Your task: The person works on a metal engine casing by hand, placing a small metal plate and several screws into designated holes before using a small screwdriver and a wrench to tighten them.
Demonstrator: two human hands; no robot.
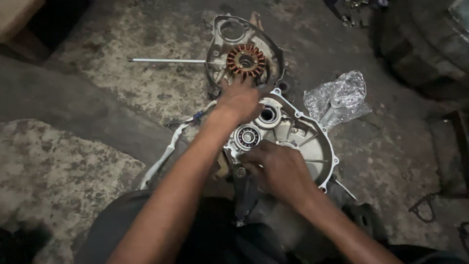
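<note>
The engine crankcase (288, 134) is being steadied on the floor (73, 161), below the stator cover (244, 54). Left hand (239, 100) fingers are being spread across its top; right hand (278, 168) fingers are being curled at its lower edge. It is judged heavy, rigid, best gripped by the rim.

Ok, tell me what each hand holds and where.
Left hand rests on the engine case top edge; right hand grips its lower edge. Nothing lifted.

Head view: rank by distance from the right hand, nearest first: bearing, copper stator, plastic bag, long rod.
From the right hand:
1. Bearing, just above-left of its fingers, in the engine case.
2. Plastic bag, up-right on the floor.
3. Copper stator, straight above, beyond the left hand.
4. Long rod, far upper left.
</note>
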